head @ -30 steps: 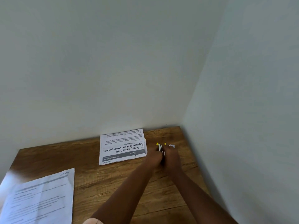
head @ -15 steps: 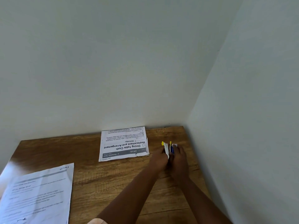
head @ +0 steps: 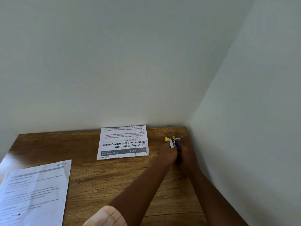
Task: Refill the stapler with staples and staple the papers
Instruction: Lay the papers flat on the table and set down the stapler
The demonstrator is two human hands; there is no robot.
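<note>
Two sheets lay unstapled: one sheet (head: 32, 191) nearest, well left of the fingers; one folded sheet (head: 123, 142) left of them. Left hand (head: 168, 153) and right hand (head: 185, 150) curled together round a small yellow-blue-white item (head: 172, 141), stapler or staples, undetermined. Refilling apparently unfinished.
</note>
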